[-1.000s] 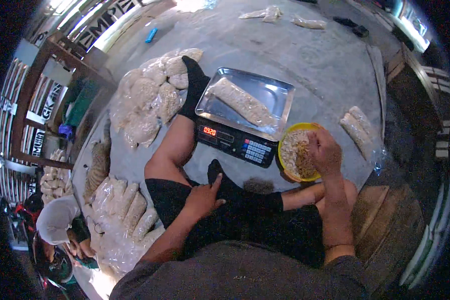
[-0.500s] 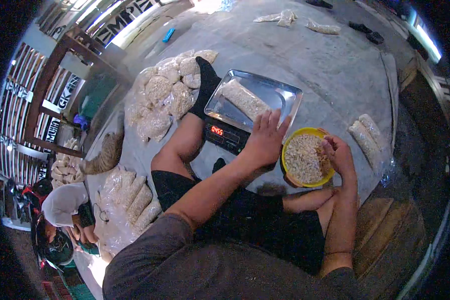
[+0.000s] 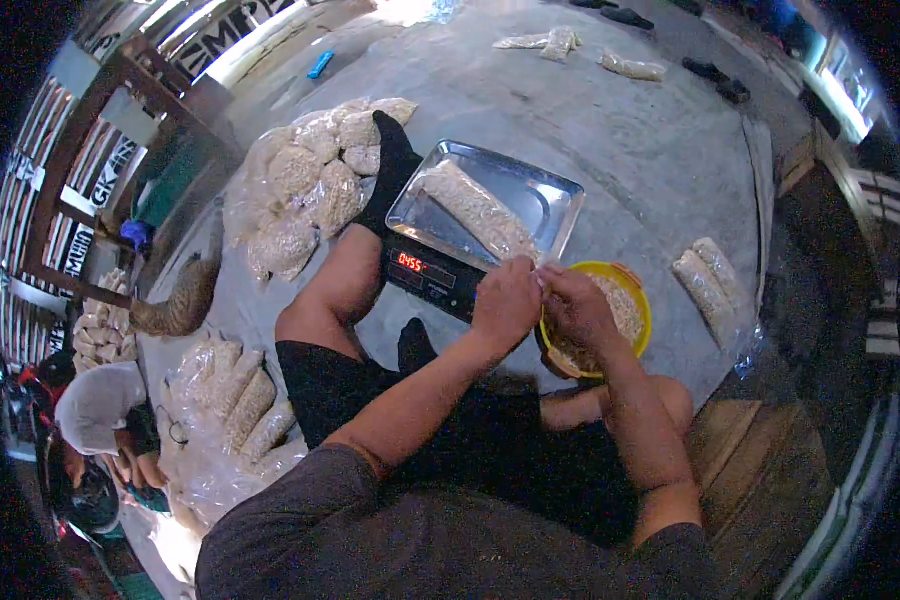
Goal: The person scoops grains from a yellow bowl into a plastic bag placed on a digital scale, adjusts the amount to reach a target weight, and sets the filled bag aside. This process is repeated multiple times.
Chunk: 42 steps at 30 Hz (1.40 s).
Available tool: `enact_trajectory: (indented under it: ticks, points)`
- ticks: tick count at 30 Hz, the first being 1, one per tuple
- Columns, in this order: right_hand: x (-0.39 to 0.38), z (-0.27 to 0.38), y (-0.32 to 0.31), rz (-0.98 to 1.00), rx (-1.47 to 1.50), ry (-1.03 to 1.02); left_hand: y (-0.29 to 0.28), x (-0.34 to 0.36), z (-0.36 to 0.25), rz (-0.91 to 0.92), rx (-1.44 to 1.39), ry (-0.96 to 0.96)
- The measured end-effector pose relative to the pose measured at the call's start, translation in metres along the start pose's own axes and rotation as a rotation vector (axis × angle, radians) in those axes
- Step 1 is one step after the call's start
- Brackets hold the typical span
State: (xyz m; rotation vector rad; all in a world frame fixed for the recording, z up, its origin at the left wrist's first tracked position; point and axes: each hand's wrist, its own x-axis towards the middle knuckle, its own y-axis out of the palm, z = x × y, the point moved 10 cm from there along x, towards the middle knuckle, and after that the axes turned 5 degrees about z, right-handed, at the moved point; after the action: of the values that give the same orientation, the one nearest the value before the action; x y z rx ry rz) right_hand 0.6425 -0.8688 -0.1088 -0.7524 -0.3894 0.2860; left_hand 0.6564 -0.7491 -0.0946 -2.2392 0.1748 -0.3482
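Observation:
A long clear plastic bag of pale grain-like pieces (image 3: 475, 208) lies slantwise on the shiny metal tray (image 3: 552, 195) of a black digital scale (image 3: 428, 277), whose red display is lit. My left hand (image 3: 510, 302) pinches the bag's near end at the tray's front edge. Fingertip to fingertip with it, my right hand (image 3: 582, 308) is closed on the same end of plastic. The exact grip is partly hidden by the fingers. Under my right hand stands a yellow bowl (image 3: 646, 322) holding loose pale pieces; hand and forearm cover part of it.
Filled bags are heaped (image 3: 295, 180) beyond my left leg, with long filled bags (image 3: 245, 395) nearer. Two more bags (image 3: 705, 285) lie to the right. A tabby cat (image 3: 182, 302) and a person in a white cap (image 3: 100, 408) are at the left. A blue object (image 3: 320, 65) lies far off.
My right hand has left the bowl's right side and come left to meet my left hand. My left hand has gone from resting on the bag to pinching its end.

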Motion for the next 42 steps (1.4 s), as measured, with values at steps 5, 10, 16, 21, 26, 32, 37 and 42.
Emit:
enact_trajectory:
  ticks: [5,10,16,21,26,32,37,42]
  points:
    - [0.031,-0.024,0.030,0.278,-0.344,0.161,-0.004,0.000,-0.003,-0.015,-0.126,0.074]
    - [0.052,-0.033,0.035,0.224,-0.447,0.294,-0.039,0.016,0.028,-0.207,-0.178,0.115]
    - [0.059,-0.017,0.035,0.093,-0.371,0.196,-0.026,0.045,0.069,-0.037,-0.227,0.196]
    - [0.062,-0.024,0.043,0.146,-0.398,0.258,-0.015,0.050,0.083,-0.054,-0.254,0.118]
    - [0.061,-0.021,0.051,0.383,-0.417,0.234,-0.011,0.058,0.089,-0.034,-0.215,0.095]
    - [0.016,-0.001,-0.013,0.122,-0.312,0.193,-0.022,0.059,0.081,-0.034,-0.214,0.100]
    - [-0.050,0.025,-0.078,-0.346,-0.307,0.113,-0.017,0.018,0.054,0.027,-0.181,0.162]
    - [-0.059,-0.018,-0.042,-0.013,-0.397,0.577,-0.021,-0.079,0.042,0.455,-0.226,0.087]
